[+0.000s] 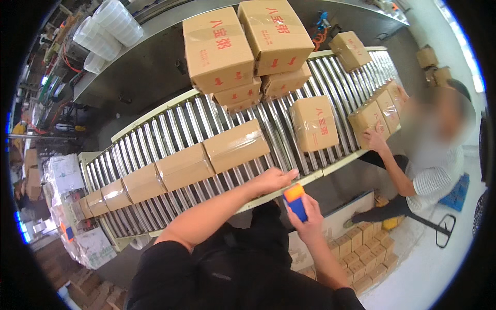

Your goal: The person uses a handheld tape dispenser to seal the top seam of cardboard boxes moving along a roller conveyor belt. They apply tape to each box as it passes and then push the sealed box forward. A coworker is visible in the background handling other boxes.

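**Handheld device and taped cartons at a roller conveyor**

At lower centre, the right hand is closed around a blue-and-orange device, orange end uppermost. Just beyond it, the left hand is loosely curled near the roller conveyor; whether its fingers hold anything cannot be told. A row of taped cartons lies on the rollers from the centre to the left of the frame. Right of centre rests a lone carton; farther right, a co-worker's hand touches grouped cartons. At upper centre are stacked cartons; at upper left, nested plastic tubs.

Likely hazards: the device, gripped by one hand only, could drop beside the conveyor if the fingers loosen; a knock from the left forearm could set the row rolling; turning rollers could shift the stack's base and topple it; a push from the co-worker's side could drive cartons into the lone one.
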Available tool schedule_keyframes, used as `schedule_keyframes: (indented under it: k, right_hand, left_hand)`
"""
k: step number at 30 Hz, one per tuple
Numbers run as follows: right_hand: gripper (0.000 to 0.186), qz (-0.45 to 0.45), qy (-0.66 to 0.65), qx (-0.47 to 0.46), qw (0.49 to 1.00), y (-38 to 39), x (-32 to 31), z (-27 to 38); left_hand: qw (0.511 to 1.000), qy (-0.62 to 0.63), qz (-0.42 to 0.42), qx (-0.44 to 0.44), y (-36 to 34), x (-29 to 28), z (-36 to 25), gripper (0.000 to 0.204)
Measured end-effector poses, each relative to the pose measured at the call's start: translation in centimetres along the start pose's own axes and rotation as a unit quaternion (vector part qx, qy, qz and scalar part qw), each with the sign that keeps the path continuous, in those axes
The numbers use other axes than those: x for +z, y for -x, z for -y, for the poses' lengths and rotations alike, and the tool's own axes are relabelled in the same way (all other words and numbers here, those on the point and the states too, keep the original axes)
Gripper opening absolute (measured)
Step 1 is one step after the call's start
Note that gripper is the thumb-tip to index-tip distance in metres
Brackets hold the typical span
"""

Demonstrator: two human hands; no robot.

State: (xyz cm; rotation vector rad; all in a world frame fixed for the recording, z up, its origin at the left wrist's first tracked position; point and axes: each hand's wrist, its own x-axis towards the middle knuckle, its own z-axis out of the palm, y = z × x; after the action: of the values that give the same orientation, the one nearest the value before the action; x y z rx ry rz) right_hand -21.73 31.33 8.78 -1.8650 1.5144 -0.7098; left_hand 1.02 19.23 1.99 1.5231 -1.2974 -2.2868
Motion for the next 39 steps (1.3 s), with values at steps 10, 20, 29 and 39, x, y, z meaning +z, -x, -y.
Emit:
schedule_keyframes:
  k: [10,20,29,39]
  right_hand:
    - [0.069,-0.006,0.018,-0.153,0.988,-2.7,7.5,15.6]
    - [0.066,0.016,0.094,-0.016,0.995,-4.5,16.1,1.9]
    - [0.065,0.038,0.038,0.010,0.998,-5.8,17.2,-0.7]
    - [0.065,0.160,0.055,-0.004,0.986,-2.3,5.5,-7.3]
  left_hand:
    - [0.933,-0.095,-0.247,0.242,15.2,-11.3,3.0,0.037]
    - [0.919,-0.186,-0.346,-0.025,-3.7,-25.0,9.2,0.054]
    - [0.762,-0.547,-0.336,0.089,10.2,-13.6,2.9,0.120]
    - [0.906,-0.319,-0.272,0.062,7.0,-16.9,1.9,0.125]
